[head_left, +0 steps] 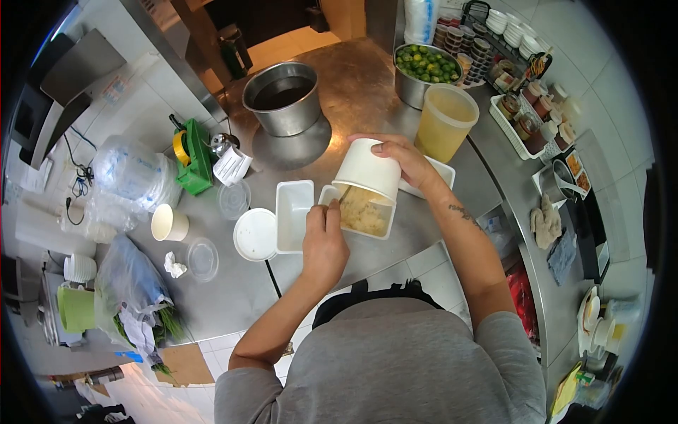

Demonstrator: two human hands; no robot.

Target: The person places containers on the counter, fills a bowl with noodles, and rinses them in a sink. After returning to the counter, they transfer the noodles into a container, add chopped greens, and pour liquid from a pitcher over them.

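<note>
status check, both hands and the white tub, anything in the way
Right hand holding white tub, mouth tipped over food tray. Left hand at tub's mouth, pinching thin utensil. No blockage seen; second tray alongside.

Surface [219,304]: metal, reflective. At the far side stand a steel pot [282,124] of dark contents, a second pot [413,93] of green fruit and a translucent container [439,134] with yellowish contents. Centrally, a white tray [295,219] sits beside a tray of pale food [385,227]. Noted left: round white lid [255,235], two clear lids [203,260], pale cup [169,223], crumpled tissue [174,265], green dispenser [195,159], plastic bag [131,272] with leafy greens.
</note>
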